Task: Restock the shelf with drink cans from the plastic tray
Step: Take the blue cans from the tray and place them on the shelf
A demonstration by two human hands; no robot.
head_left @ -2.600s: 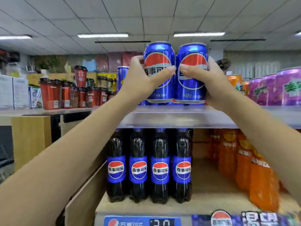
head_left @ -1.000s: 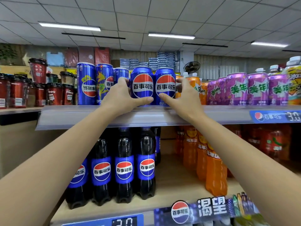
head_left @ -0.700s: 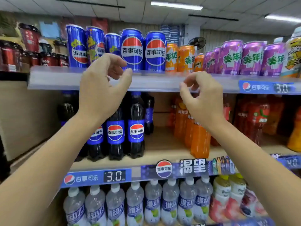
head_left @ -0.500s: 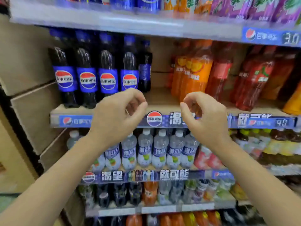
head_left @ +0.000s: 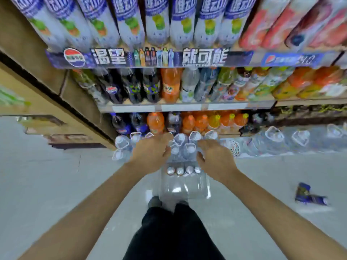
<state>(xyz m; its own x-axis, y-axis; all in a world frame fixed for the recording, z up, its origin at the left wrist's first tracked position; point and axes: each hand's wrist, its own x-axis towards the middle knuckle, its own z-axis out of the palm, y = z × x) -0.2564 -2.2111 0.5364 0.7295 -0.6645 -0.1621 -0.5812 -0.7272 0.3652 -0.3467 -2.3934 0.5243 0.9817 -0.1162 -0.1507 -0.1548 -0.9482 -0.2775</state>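
A clear plastic tray (head_left: 189, 190) lies on the floor in front of my feet. A row of drink cans (head_left: 183, 170) stands at its far end, seen from the top; its near part shows no cans. My left hand (head_left: 150, 153) and my right hand (head_left: 216, 158) hang above the tray's far end, on either side of the cans, fingers loosely spread and holding nothing. The top shelf with the blue cola cans is out of view.
Shelves of bottled drinks (head_left: 169, 85) fill the upper view. Packs of water bottles (head_left: 187, 141) stand on the floor just beyond the tray, more (head_left: 281, 139) to the right. A blue wrapper (head_left: 309, 194) lies on the floor at right. A wooden shelf side (head_left: 75, 98) runs at left.
Both hands let go of the two blue cans on the top shelf, then dropped down past the lower shelves. The view swung down to the floor and the tray.
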